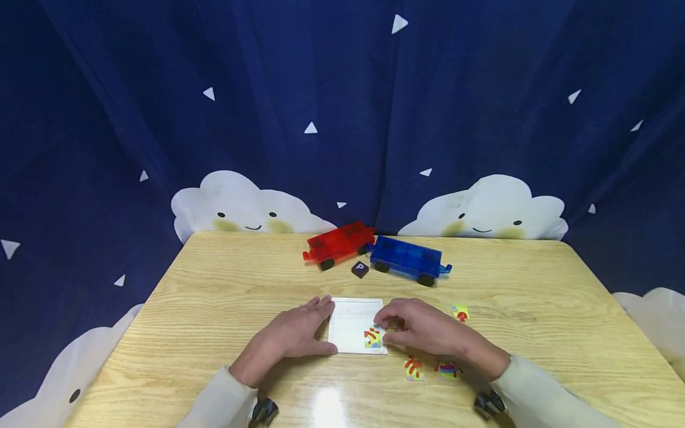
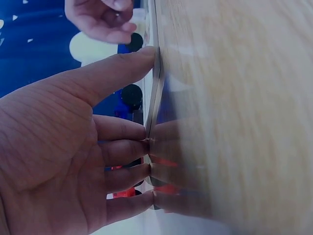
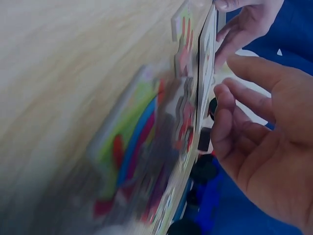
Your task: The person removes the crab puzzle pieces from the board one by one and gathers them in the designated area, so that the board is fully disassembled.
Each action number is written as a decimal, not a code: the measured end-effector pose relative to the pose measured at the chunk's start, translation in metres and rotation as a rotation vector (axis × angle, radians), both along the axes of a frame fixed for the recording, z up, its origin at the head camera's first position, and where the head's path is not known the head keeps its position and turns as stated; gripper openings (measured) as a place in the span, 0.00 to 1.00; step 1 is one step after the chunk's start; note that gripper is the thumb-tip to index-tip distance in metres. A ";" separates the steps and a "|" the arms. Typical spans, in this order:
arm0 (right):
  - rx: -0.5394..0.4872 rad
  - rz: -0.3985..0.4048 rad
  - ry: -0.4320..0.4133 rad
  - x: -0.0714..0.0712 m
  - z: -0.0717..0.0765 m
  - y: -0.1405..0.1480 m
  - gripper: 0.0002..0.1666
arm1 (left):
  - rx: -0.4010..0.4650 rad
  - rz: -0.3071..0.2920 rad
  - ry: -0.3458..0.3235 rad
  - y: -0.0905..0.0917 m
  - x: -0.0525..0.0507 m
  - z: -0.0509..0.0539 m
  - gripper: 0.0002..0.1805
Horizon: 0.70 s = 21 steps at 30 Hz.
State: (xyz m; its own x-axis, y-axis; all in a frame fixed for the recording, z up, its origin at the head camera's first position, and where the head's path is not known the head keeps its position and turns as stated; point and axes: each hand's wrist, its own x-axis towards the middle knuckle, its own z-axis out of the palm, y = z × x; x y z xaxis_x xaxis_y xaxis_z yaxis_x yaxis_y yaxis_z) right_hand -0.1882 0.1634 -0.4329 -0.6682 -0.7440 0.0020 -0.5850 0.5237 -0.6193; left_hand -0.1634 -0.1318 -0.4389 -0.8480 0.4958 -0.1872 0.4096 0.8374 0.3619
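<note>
A white square puzzle tray (image 1: 348,327) lies flat on the table, with one jigsaw piece (image 1: 372,338) in its near right corner. Along the tray's left edge rests my left hand (image 1: 297,330), its fingers fairly straight; in the left wrist view the fingertips and thumb (image 2: 122,66) touch the rim. My right hand (image 1: 420,327) hovers at the right edge beside the piece. The right wrist view shows its thumb (image 3: 257,71) apart from loosely bent fingers, and nothing is visible between them. Part of another piece is hidden beneath this hand.
More jigsaw pieces lie right of the tray: a red-patterned one (image 1: 414,368), a rainbow one (image 1: 448,370) and one farther back (image 1: 460,312). Behind the tray are a red toy wagon (image 1: 342,242), a blue toy wagon (image 1: 405,257) and a dark tile marked P (image 1: 360,270).
</note>
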 end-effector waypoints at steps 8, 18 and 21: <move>0.038 -0.013 0.001 -0.003 -0.002 -0.014 0.17 | -0.011 0.005 -0.003 0.001 -0.001 0.002 0.48; 0.086 -0.044 -0.008 -0.005 -0.002 -0.020 0.18 | -0.012 0.020 -0.005 0.000 0.000 0.001 0.48; 0.090 -0.036 0.014 -0.005 -0.003 -0.021 0.18 | -0.009 0.018 0.003 0.000 0.000 0.001 0.48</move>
